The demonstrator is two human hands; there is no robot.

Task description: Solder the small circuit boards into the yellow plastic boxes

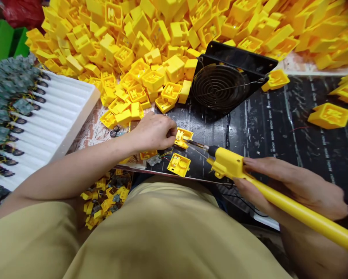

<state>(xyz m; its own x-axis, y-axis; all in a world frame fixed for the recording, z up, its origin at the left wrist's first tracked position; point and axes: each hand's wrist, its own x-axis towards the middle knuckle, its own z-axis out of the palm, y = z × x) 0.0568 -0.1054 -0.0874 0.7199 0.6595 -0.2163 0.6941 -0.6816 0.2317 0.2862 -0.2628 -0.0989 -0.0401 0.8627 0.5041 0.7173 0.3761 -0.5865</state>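
My right hand (290, 186) is closed around a yellow soldering iron (230, 162), whose metal tip points left and reaches a small open yellow housing (185, 135). My left hand (156, 130) has its fingers pressed together at the left edge of that housing; whatever lies between the fingertips is hidden. Just below, another open yellow housing (179, 164) lies near the table edge, with thin wires running left to a grey part (154, 160). Part of one more yellow piece (148, 155) shows under my left wrist.
A large heap of yellow housings (145, 46) covers the back. A black fan (220, 83) stands behind my hands. At the left, a white foam tray (72, 97) holds grey parts with wires. Loose yellow housings (329, 115) lie right; more pieces (107, 197) sit below the table edge.
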